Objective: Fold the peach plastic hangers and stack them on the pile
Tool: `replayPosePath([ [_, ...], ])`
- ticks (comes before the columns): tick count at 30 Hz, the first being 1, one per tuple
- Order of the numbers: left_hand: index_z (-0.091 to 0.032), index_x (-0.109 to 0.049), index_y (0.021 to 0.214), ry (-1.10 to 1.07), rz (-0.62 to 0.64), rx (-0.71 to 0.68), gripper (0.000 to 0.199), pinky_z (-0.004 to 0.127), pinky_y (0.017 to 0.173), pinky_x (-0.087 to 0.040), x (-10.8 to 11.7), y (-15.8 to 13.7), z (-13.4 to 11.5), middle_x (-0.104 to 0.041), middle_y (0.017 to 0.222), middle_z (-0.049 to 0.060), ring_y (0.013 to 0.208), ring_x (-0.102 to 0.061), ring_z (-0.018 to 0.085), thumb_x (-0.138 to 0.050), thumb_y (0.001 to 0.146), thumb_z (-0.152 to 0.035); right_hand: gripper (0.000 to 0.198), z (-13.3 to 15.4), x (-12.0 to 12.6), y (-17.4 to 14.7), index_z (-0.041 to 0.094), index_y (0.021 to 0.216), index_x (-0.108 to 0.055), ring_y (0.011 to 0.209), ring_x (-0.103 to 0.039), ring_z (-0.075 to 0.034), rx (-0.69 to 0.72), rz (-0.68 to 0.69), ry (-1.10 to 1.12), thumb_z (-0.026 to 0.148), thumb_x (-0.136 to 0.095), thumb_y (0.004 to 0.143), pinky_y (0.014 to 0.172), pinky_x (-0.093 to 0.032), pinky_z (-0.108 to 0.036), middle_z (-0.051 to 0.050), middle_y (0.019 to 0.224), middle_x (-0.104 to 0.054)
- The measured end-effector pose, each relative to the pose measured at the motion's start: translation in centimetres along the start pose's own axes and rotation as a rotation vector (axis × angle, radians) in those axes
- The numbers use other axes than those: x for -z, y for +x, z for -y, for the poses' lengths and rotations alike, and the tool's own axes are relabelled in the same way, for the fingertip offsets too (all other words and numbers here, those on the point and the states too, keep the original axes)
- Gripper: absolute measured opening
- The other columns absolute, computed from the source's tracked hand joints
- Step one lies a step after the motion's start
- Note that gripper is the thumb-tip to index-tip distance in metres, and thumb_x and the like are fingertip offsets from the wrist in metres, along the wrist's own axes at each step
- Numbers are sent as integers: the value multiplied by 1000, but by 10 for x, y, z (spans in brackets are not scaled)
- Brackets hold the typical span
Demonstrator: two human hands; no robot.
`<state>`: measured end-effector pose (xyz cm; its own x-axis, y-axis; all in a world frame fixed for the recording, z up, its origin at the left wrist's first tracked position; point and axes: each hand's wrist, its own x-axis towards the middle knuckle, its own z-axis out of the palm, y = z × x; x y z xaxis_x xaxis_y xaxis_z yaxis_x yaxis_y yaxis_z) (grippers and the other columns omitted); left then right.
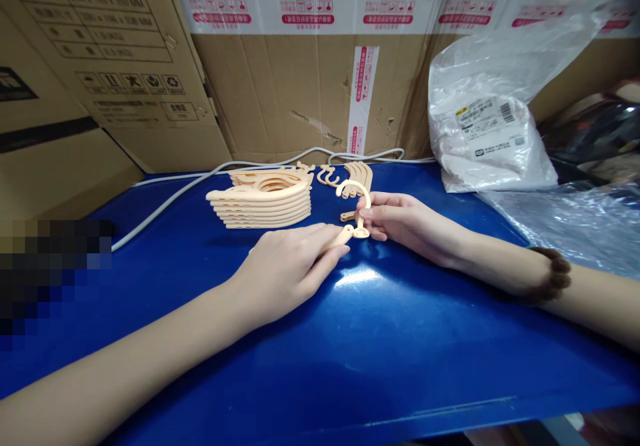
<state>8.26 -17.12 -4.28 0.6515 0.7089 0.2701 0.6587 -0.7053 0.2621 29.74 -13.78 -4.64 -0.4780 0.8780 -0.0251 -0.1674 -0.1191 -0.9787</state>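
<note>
Between the thumb and fingers of my right hand is a cream plastic hanger hook, its curve upward and its round base low. My left hand pinches a cream hanger arm; only its holed end shows, close beside the hook's base, and whether they touch I cannot tell. Another arm piece is partly visible behind my hands. Farther back lie several loose hooks and a row of curved hanger arms. A stack of cream hangers stands behind my left hand.
All this rests on a shiny blue table. A white cable runs along the back. Cardboard boxes wall off the rear and left. At the right are a labelled plastic bag and a clear plastic sheet.
</note>
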Motion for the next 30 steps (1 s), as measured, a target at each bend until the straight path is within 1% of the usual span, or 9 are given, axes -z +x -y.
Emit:
replayPosePath([
  [6, -18, -53, 88, 7, -12, 20, 26, 26, 60, -32, 1, -1, 0, -59, 79, -1, 67, -55, 14, -37, 102, -33, 15, 0, 1, 1, 16, 85, -62, 70, -55, -9, -12, -97, 39, 19, -74, 77, 59, -42, -21, -1, 80, -64],
  [11, -18, -54, 97, 36, -19, 22, 24, 27, 64, -35, 0, -2, -1, -63, 86, 0, 75, -59, 16, -36, 103, -33, 19, 0, 1, 1, 16, 90, -63, 68, -54, -9, 0, -91, 49, 17, -75, 75, 58, -43, -20, -1, 80, -65],
  [14, -18, -53, 96, 47, -26, 21, 24, 27, 63, -35, 0, -2, 0, -62, 84, 0, 74, -59, 16, -36, 103, -32, 25, -1, 1, 1, 17, 96, -63, 67, -53, -9, -3, -97, 32, 16, -75, 75, 58, -43, -21, -1, 82, -66],
  [19, -18, -53, 93, 49, -26, -28, 25, 26, 64, -37, -1, -2, 3, -62, 84, 1, 73, -58, 16, -35, 103, -31, 32, -4, 4, 1, 18, 105, -60, 65, -53, -8, 9, -48, 0, 20, -75, 77, 59, -43, -21, -2, 85, -67],
  [25, -14, -57, 105, 13, -94, -159, 22, 24, 69, -42, -1, -2, 3, -67, 93, 3, 80, -60, 15, -37, 103, -23, 42, -4, 5, 0, 18, 114, -54, 61, -51, -7, 2, 16, -13, 20, -75, 78, 57, -41, -20, 1, 79, -65],
  [30, -12, -60, 106, 73, -131, -202, 22, 26, 74, -44, -1, -2, 4, -68, 96, 4, 86, -62, 17, -40, 102, -21, 45, -3, 3, -1, 17, 115, -52, 58, -48, -7, 22, 0, -49, 23, -76, 77, 55, -38, -21, 2, 76, -64],
])
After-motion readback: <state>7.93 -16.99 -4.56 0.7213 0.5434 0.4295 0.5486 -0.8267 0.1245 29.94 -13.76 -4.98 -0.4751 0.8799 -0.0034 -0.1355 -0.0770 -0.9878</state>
